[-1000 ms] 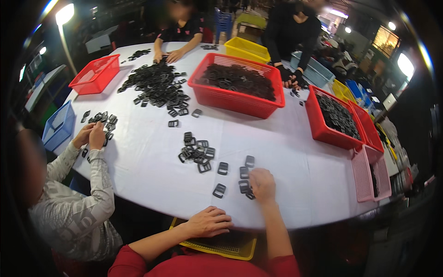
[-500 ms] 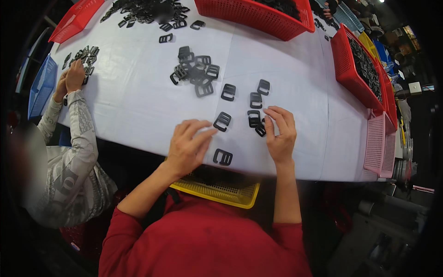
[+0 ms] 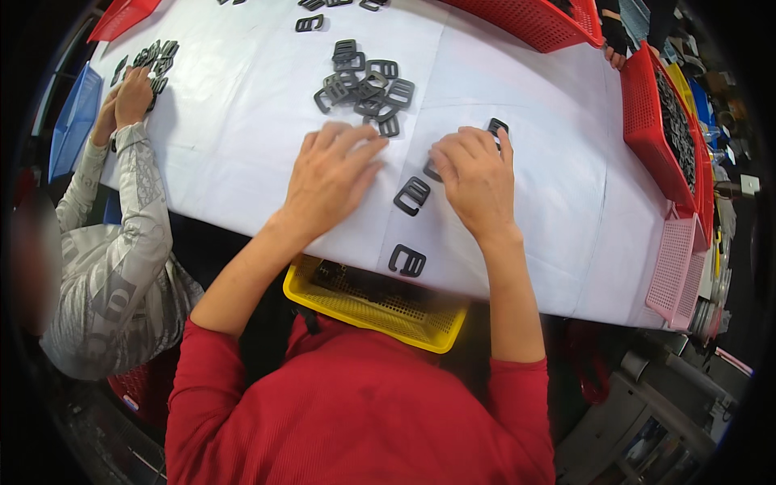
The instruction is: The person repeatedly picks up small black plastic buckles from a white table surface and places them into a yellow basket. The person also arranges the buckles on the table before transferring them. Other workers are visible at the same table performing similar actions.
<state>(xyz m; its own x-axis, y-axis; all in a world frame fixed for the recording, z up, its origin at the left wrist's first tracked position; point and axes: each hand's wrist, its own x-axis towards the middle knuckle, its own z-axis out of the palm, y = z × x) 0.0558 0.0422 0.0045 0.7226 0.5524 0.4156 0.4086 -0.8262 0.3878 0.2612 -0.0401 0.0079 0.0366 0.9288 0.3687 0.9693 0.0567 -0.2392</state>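
Note:
Black plastic strap buckles lie on the white-covered table [image 3: 267,129]. A loose pile of buckles [image 3: 370,87] is ahead of my left hand [image 3: 327,178]. That hand is open, its slightly blurred fingertips just short of the buckle [image 3: 389,125] at the pile's near edge. My right hand [image 3: 477,179] reaches palm-down, fingers spread, over a few buckles it partly hides. One buckle [image 3: 432,170] shows beside its thumb, another [image 3: 498,127] beyond its fingers. Between my hands a buckle [image 3: 412,196] lies apart, and another buckle [image 3: 407,260] is close to the table's front edge.
A yellow basket [image 3: 388,330] with dark contents is below the table edge. Red baskets [image 3: 638,121] stand at the right and far side, a pink one [image 3: 672,275] at the right. At left, a co-worker's hands [image 3: 125,105] handle buckles near a blue basket [image 3: 73,121].
The view has shifted. My left hand has moved forward to the pile's near edge. My right hand has moved forward and left, now covering some buckles that were in plain view.

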